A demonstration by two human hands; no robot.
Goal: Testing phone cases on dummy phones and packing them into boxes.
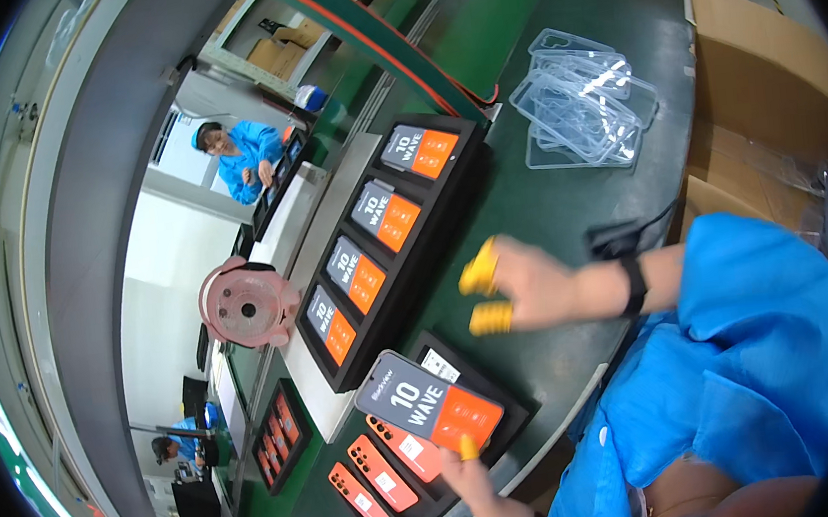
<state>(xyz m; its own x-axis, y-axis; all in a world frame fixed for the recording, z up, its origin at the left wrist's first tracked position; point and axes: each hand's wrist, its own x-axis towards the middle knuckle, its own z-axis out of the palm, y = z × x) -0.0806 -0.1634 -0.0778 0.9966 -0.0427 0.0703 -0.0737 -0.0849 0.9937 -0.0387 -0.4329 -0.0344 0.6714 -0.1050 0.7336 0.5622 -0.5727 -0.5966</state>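
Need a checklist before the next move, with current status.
1. Held phone gripped: ok, left hand has it near the orange end.
2. Right hand free: ok, fingers apart, nothing visible between them.
3. Held phone clear of lower tray: cannot tell, it overlaps in view.
4. Upper tray phones face up: ok, all four.
5. Clear cases neatly stacked: not ok, loose pile.

White lettering and numerals [404, 393] mark the held phone [430, 402] and trayed phones [357, 275]
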